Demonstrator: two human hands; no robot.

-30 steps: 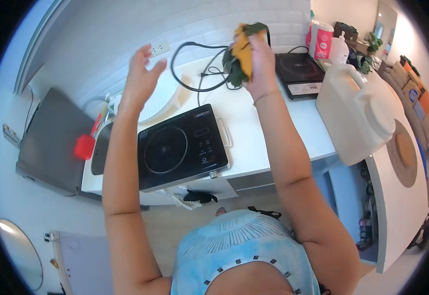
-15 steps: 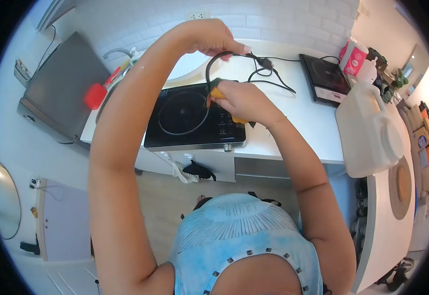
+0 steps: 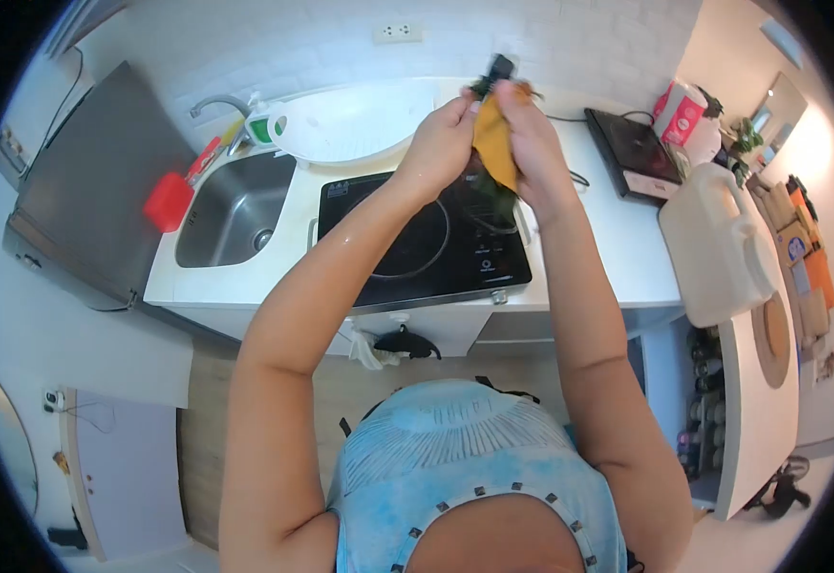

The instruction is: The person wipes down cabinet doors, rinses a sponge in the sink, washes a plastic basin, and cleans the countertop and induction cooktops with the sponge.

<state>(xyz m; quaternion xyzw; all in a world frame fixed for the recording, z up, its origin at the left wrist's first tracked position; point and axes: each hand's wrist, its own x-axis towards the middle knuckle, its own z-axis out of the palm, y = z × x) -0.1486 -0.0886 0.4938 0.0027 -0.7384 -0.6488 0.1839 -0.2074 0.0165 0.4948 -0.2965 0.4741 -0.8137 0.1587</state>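
Observation:
Both hands are raised over the back of the black induction cooktop [image 3: 407, 239], close together. My right hand [image 3: 534, 143] is closed on a yellow cloth [image 3: 496, 151] with dark green parts, which hangs down between the hands. A black plug [image 3: 501, 65] sticks up just above my fingertips. My left hand [image 3: 444, 145] is closed at the base of the plug, pinching its cord, though the fingers hide most of that grip. Part of the dark cord is hidden behind the cloth and my right hand.
A steel sink [image 3: 235, 215] is at left, with a red container [image 3: 169, 201] beside it. Behind the cooktop sits a white dish tray [image 3: 360, 129]. At right stand a second cooktop [image 3: 632, 153] and a large plastic jug [image 3: 713, 248]. A wall outlet [image 3: 398, 33] is above.
My left hand has come down and my right hand has moved up and away, so they now meet at the plug. The cloth has moved along the cord from the cooktop toward the plug.

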